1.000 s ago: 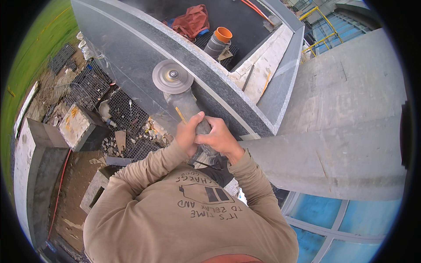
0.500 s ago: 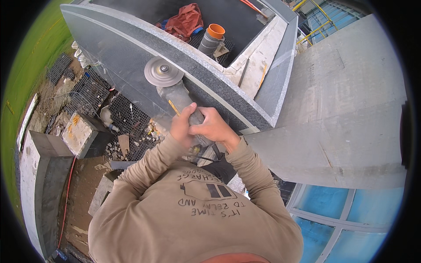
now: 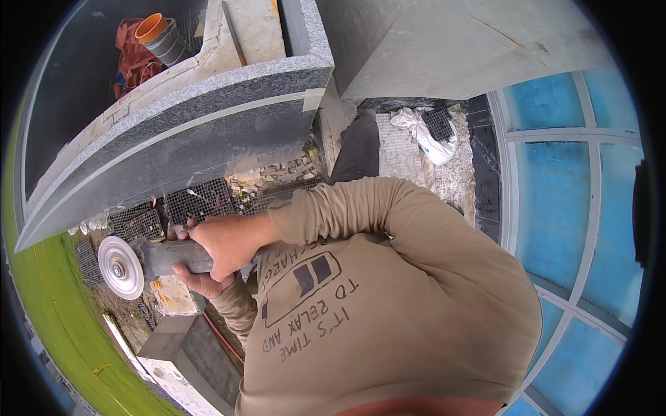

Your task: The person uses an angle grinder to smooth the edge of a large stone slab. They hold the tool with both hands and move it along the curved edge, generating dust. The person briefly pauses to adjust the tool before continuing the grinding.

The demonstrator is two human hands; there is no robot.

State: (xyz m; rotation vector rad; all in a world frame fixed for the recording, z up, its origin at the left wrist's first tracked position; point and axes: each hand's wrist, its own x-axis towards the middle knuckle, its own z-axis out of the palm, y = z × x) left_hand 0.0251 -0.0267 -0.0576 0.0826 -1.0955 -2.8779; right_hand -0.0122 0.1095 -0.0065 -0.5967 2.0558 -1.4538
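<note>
On my feed, the curved, dark-grey granite wall (image 3: 229, 142) filled much of the upper left. I saw an angular grey concrete block (image 3: 208, 360) lower down. In the view, the grey, dusty angle grinder (image 3: 177, 256) lay between them, pointing left. The right hand (image 3: 232, 243) was wrapped around its body; the partly hidden left hand (image 3: 201, 281) grasped it from below. Its pale, round disc (image 3: 120, 268) was furthest from me.

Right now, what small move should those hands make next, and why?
Perhaps steady the grinder with the disc held away from the shirt: the right hand and left hand both grip it, the disc lies exposed beyond them, and I can't tell whether it is spinning.
</note>
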